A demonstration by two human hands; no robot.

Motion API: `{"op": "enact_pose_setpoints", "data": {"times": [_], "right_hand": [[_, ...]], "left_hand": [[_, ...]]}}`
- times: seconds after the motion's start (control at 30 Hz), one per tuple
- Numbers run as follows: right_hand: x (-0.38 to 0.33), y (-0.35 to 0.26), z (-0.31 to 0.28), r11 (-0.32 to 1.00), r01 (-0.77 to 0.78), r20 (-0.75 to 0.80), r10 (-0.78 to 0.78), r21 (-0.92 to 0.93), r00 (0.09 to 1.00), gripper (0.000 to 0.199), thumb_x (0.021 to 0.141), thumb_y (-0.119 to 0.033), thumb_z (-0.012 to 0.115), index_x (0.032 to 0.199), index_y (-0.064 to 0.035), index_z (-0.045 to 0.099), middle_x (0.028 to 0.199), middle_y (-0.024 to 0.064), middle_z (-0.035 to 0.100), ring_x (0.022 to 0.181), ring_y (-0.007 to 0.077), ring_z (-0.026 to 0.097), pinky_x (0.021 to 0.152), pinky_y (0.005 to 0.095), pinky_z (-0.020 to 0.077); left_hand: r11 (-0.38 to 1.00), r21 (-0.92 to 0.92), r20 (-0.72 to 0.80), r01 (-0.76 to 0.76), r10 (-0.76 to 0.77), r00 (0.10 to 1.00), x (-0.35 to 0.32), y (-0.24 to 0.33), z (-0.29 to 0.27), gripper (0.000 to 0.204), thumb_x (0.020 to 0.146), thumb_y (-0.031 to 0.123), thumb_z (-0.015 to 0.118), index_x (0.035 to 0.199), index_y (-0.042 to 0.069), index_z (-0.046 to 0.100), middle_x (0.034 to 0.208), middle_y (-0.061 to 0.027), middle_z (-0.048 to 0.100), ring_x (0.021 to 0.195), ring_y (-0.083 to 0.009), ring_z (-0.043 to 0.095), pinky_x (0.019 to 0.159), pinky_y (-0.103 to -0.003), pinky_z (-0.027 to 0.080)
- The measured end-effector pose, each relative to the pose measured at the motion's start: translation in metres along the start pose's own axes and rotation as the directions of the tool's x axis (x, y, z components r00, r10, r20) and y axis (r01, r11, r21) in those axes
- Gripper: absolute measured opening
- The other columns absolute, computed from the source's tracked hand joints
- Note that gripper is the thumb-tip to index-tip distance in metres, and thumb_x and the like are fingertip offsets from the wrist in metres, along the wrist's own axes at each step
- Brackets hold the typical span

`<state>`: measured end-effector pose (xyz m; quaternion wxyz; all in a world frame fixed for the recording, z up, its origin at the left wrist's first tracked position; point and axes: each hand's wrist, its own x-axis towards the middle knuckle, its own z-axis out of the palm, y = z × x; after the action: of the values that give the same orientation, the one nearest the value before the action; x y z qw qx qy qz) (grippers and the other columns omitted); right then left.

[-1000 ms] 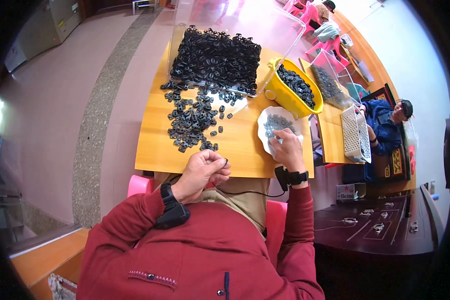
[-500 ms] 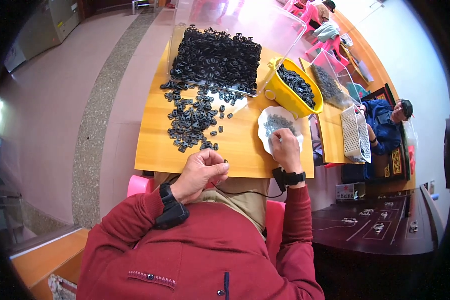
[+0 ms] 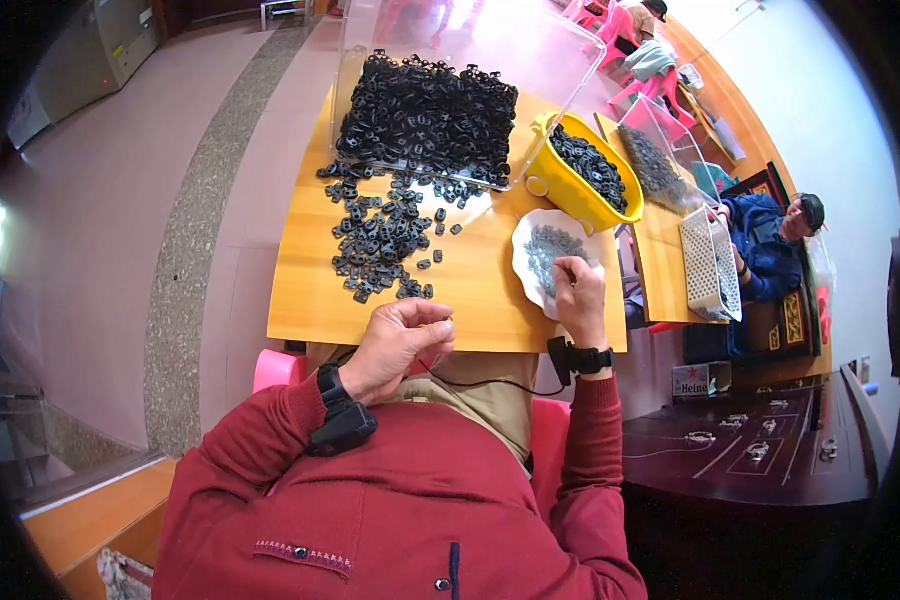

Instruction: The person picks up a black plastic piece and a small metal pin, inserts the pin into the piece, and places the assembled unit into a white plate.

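Observation:
My left hand (image 3: 402, 345) is pinched at the table's near edge, closed on a small black plastic part (image 3: 451, 317), of which only a bit shows past the fingertips. My right hand (image 3: 582, 300) is above the near right side of a white scalloped plate (image 3: 522, 262). Small grey pieces (image 3: 554, 252) are heaped on that plate. The right thumb and fingers are pressed together; anything between them is too small to make out. Ahead of my left hand lies a loose pile of black plastic parts (image 3: 378, 235), each with holes through it.
A clear plastic bin (image 3: 560, 110) tipped toward me holds many black parts. Right of it stands a yellow tub (image 3: 542, 160) of similar parts. At a neighbouring table a person in blue (image 3: 765, 245) works beside a white perforated basket (image 3: 705, 262). Pink chairs stand farther off.
My right hand has lifted slightly from the grey pieces and moved a little right and toward me. The left hand stays nearly in place, still pinching.

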<state>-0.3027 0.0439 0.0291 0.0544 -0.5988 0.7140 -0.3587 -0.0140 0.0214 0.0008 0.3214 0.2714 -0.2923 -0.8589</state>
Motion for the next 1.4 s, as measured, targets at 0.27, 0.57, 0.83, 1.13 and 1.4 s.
{"op": "enact_pose_setpoints", "data": {"times": [0.27, 0.57, 0.83, 1.13, 1.4], "right_hand": [[-0.020, -0.041, 0.010, 0.723, -0.291, 0.270, 0.149, 0.626, 0.951, 0.011, 0.094, -0.011, 0.057, 0.089, -0.0008, 0.059, 0.067, 0.0001, 0.054, 0.054, 0.0068, 0.050, 0.049, 0.0202, 0.0412], [-0.051, -0.080, 0.047, 0.586, -0.348, 0.422, 0.012, 0.731, 0.907, 0.007, 0.090, -0.006, 0.061, 0.089, 0.0010, 0.063, 0.075, -0.0004, 0.058, 0.060, 0.0040, 0.052, 0.052, 0.0180, 0.0436], [-0.056, -0.084, 0.057, 0.567, -0.339, 0.429, -0.029, 0.751, 0.903, 0.006, 0.090, -0.002, 0.060, 0.089, 0.0035, 0.061, 0.088, 0.0054, 0.058, 0.063, 0.0084, 0.056, 0.055, 0.0207, 0.0474], [-0.058, -0.078, 0.058, 0.570, -0.375, 0.474, -0.030, 0.731, 0.880, 0.011, 0.093, -0.006, 0.058, 0.089, 0.0038, 0.061, 0.086, 0.0048, 0.060, 0.069, 0.0090, 0.059, 0.061, 0.0218, 0.0521], [-0.058, -0.087, 0.057, 0.688, -0.300, 0.449, -0.042, 0.661, 0.893, 0.009, 0.094, -0.004, 0.055, 0.089, 0.0023, 0.058, 0.085, 0.0018, 0.058, 0.073, 0.0073, 0.058, 0.068, 0.0207, 0.0519]], "left_hand": [[1.000, -0.010, 0.001, -0.012, 0.012, 1.000, -0.001, 0.000, -0.002, 0.015, 0.088, 0.003, 0.063, 0.102, 0.000, 0.060, 0.090, -0.0073, 0.065, 0.079, -0.0135, 0.064, 0.072, -0.026, 0.057], [1.000, 0.021, 0.084, 0.001, -0.003, 0.996, 0.000, -0.001, 0.002, 0.016, 0.091, 0.011, 0.062, 0.103, 0.000, 0.062, 0.090, -0.0048, 0.064, 0.078, -0.0115, 0.063, 0.073, -0.025, 0.056], [1.000, -0.007, 0.088, 0.009, -0.008, 0.996, -0.001, 0.000, -0.001, 0.014, 0.092, 0.015, 0.062, 0.098, 0.002, 0.062, 0.085, -0.0031, 0.064, 0.074, -0.0097, 0.062, 0.069, -0.024, 0.055], [0.995, 0.070, 0.135, -0.076, 0.066, 0.989, 0.001, -0.001, -0.001, 0.014, 0.094, 0.016, 0.059, 0.094, 0.002, 0.060, 0.083, -0.0020, 0.062, 0.073, -0.0090, 0.060, 0.069, -0.023, 0.053], [0.995, 0.085, 0.112, -0.054, 0.045, 0.993, 0.004, -0.009, -0.005, 0.015, 0.095, 0.016, 0.057, 0.096, 0.002, 0.059, 0.085, -0.0019, 0.061, 0.074, -0.0088, 0.060, 0.070, -0.023, 0.053]]}}
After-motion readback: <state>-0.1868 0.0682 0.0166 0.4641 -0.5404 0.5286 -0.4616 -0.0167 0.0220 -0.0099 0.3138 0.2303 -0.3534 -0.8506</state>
